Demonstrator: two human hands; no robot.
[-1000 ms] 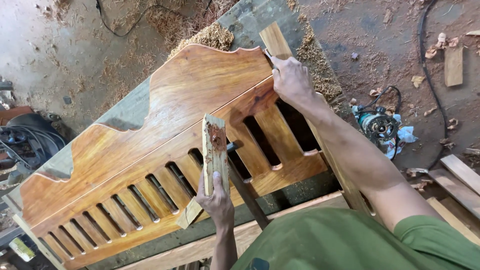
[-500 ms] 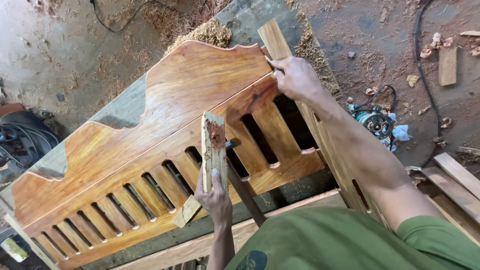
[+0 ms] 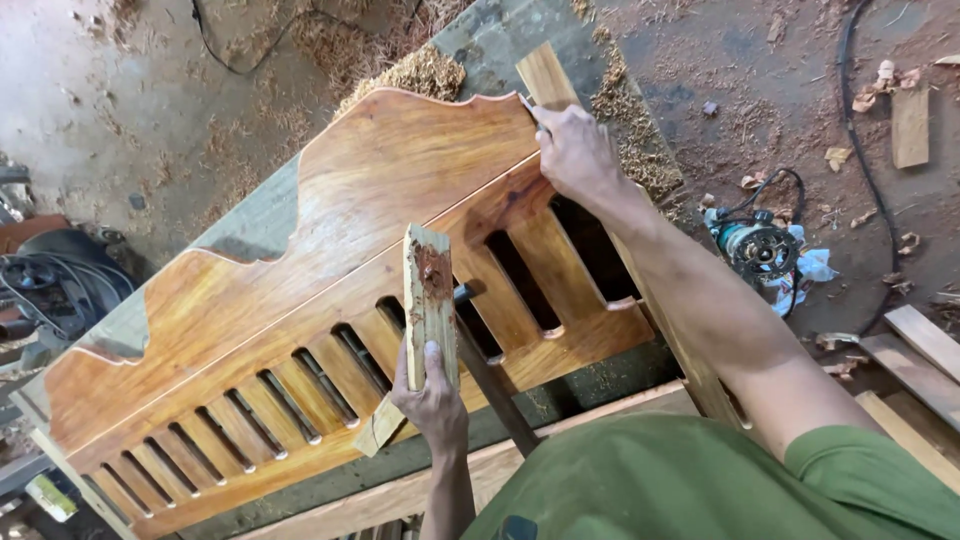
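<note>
A large varnished wooden panel point(image 3: 330, 240) with a curved top edge and a row of vertical slats lies on a grey workbench point(image 3: 480, 40). My left hand point(image 3: 430, 395) grips a short rough wooden block point(image 3: 428, 300) upright above the slats; a dark handle point(image 3: 495, 385) runs beneath it. My right hand point(image 3: 575, 150) rests on the panel's far right corner, fingers curled at the edge beside a light wooden post point(image 3: 548, 75).
Sawdust piles point(image 3: 415, 70) lie on the bench's far end. A teal power router point(image 3: 758, 248) with cable sits on the dirt floor at right. Wood offcuts point(image 3: 910, 125) and planks point(image 3: 925, 340) lie at right. Dark machinery point(image 3: 45, 280) stands at left.
The view has shifted slightly. My right hand stays at the panel's corner and my left hand still holds the block above the slats.
</note>
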